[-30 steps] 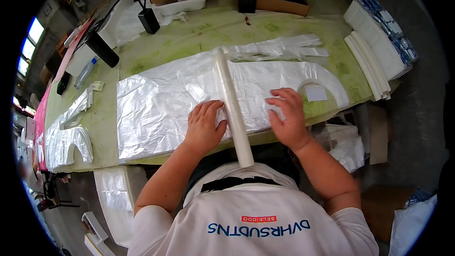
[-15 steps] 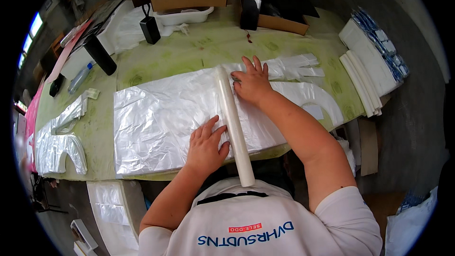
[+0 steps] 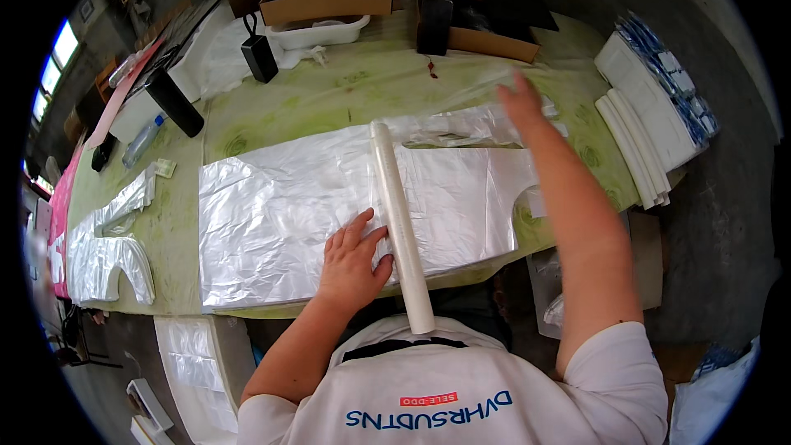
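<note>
A stack of thin, shiny white plastic sheets (image 3: 264,222), cut in a garment shape with a sleeve-like strip (image 3: 470,125), lies flat across the table. Across it rests a long pale roll (image 3: 398,222), its near end sticking out over the table edge toward my body. My left hand (image 3: 354,262) lies on the plastic just left of the roll, fingers stretched out, thumb close to it. Over the far right end of the strip, my right hand (image 3: 521,100) is raised and smeared by motion. Faint see-through film shows beside it; whether the fingers grip it is unclear.
Folded white plastic (image 3: 115,268) lies at the left. Behind stand a black bottle (image 3: 174,103), a clear bottle (image 3: 142,144), a black box with a strap (image 3: 259,58) and open cardboard boxes (image 3: 329,2). White rolls (image 3: 630,148) and blue packets (image 3: 663,74) sit at the right.
My right hand has swung right and away from beside the roll. The plastic's right end has shifted, and the long curved edge there no longer shows. My left hand stays nearly in place.
</note>
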The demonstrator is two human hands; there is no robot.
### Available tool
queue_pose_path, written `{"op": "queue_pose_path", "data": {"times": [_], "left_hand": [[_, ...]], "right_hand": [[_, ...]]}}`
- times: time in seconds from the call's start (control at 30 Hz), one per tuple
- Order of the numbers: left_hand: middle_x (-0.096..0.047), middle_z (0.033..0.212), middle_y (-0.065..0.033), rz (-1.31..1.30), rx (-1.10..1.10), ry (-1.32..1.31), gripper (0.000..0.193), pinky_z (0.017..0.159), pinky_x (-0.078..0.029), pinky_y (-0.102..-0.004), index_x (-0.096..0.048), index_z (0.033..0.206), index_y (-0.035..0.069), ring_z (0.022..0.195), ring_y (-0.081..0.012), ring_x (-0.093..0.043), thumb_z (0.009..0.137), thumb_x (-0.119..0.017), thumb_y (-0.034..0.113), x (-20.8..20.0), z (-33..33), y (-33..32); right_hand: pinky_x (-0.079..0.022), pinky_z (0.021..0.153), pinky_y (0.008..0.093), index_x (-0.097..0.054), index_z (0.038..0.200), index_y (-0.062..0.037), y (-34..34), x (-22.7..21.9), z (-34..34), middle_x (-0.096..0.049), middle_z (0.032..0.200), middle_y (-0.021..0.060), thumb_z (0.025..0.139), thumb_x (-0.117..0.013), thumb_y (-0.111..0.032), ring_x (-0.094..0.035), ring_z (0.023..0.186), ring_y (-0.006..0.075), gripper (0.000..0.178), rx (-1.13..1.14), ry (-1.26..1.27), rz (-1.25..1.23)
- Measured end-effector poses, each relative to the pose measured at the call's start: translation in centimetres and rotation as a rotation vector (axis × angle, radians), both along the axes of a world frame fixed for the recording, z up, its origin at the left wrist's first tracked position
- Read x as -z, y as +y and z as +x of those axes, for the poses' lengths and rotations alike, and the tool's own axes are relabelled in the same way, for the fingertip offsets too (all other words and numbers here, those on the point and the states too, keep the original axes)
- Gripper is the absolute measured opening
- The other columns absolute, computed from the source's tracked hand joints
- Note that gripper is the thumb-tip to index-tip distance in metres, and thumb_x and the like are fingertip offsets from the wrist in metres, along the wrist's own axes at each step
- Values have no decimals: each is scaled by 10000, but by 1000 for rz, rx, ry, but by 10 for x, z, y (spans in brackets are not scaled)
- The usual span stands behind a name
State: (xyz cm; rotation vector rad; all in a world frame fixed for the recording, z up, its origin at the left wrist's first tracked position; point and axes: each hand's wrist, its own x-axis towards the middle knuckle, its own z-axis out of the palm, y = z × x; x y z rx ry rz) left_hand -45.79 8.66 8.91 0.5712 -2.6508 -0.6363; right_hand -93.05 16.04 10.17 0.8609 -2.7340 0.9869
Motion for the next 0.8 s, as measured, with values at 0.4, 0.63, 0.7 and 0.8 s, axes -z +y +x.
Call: {"op": "queue_pose_path", "data": {"times": [0.4,0.63,0.7,0.8], "left_hand": [[-571,1374,-161,38,71,-34,359,1081,-410,-487,-684,1215,89,1274,-377,-527,875,-678,203,-16,-2,-10],[-597,1297,-159,44,133,-181,281,1044,-463,-441,-688,1163,42,1189,-377,-576,902,-648,137,-35,-16,-24],[-599,1292,-149,32,162,-139,264,1010,-489,-420,-691,1156,49,1171,-354,-590,901,-651,108,-27,-14,-30],[-602,1284,-128,216,174,-53,245,956,-520,-375,-693,1149,56,1154,-302,-608,909,-642,58,-35,-6,-40]], "right_hand": [[-422,1076,428,-615,1352,-112,292,-29,-36,-631,1288,160,915,-636,-187,-558,1239,330,444,401,437,-104],[-407,1087,484,-663,1176,-84,178,-14,281,-595,1285,179,822,-714,-89,-527,1252,390,358,-688,63,-284],[-396,1100,504,-671,1155,-89,151,-14,322,-587,1302,175,805,-730,-78,-508,1282,410,355,-903,-36,-278],[-374,1122,524,-673,1149,-77,125,-12,346,-595,1307,161,803,-747,-101,-478,1322,424,355,-1017,-74,-283]]}}
